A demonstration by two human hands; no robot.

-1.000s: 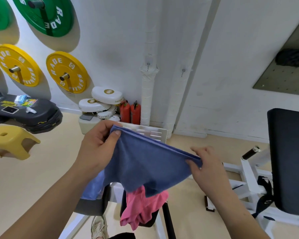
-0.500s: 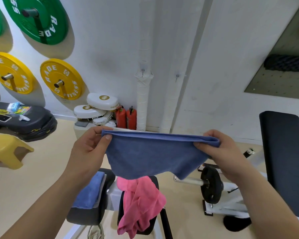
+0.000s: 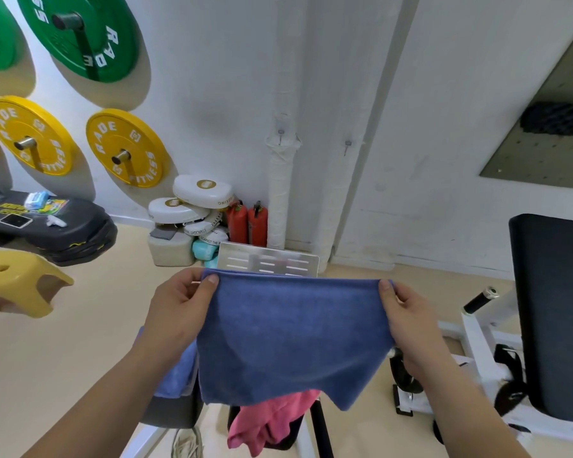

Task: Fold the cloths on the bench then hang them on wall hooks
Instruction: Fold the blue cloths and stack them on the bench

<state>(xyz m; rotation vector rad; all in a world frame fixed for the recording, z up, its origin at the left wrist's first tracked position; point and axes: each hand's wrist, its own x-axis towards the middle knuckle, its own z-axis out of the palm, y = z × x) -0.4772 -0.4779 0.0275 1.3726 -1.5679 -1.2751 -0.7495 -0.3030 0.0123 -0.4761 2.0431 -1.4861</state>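
Observation:
A blue cloth hangs doubled over in front of me, its top edge stretched level. My left hand pinches its top left corner and my right hand pinches its top right corner. Below it a pink cloth lies crumpled on the bench and droops over the dark pad. Another blue cloth lies on the bench seat at the left, partly hidden by my left arm. Two small wall hooks sit on the white wall ahead, one on the wrapped pipe.
Green and yellow weight plates hang on the left wall. White pads and two red extinguishers stand at the wall's foot. A yellow stool is at left, a black padded machine at right, and a perforated metal plate lies behind the cloth.
My hands have pulled the blue cloth's top edge out wider and flatter, with the right hand now level with the left. The view has shifted slightly.

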